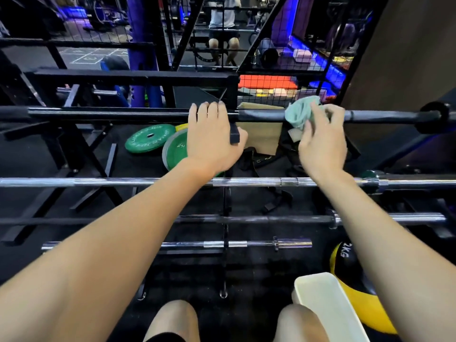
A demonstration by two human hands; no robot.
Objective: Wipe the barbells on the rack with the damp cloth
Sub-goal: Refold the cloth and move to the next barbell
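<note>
**Cloth on the top barbell, left hand steadying it**

The top barbell (259, 116), a black bar, lies across the rack (225, 218) at the far side. The left hand (212, 139) grips it near the middle, its fingers (203, 109) curled over the top and the thumb tucked below. The right hand (320, 141) holds the pale green cloth (299, 113) bunched against the same bar, just to the right of the left hand; its fingers are curled round the cloth, which drapes over the front of the bar. Three more barbells sit on lower pegs nearer the person: a long chrome bar (271, 181), a darker bar (259, 219) and a short chrome bar (246, 243). Green weight plates (148, 139) lie on the floor behind the rack. A white tub (325, 302) stands by the right knee, touching a yellow and black ball (355, 292)
</note>
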